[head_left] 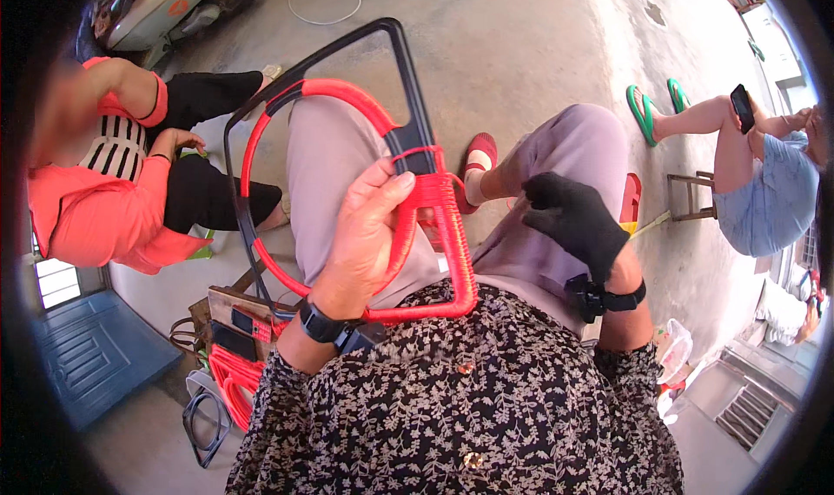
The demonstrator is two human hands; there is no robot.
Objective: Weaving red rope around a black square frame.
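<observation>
I see left hand (365,243) gripping black frame (407,78), half wrapped in glossy red cord (452,234), long axis pointing away; gloved right hand (578,221) loosely curled, holding nothing.

Bright, even daylight; concrete floor (521,43) near washed out at top. Shadows soft and short. Strong fisheye bend, black vignette round the rim. Centre sharp; person in coral top (95,199) at left edge smeared.
</observation>
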